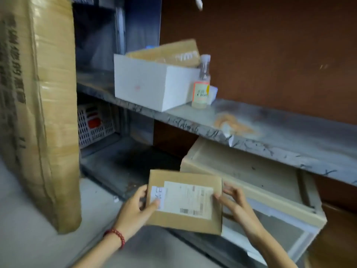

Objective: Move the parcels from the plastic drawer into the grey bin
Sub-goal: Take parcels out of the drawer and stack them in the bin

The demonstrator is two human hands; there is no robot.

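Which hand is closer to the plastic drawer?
Right. The right hand holds the parcel by the edge next to the plastic drawer. The left hand holds the parcel's opposite edge, on the side away from the drawer.

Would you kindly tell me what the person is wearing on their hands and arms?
The left hand and right hand wear no gloves, and no sleeves show on the forearms. A red beaded bracelet circles the left wrist; the right wrist wears nothing.
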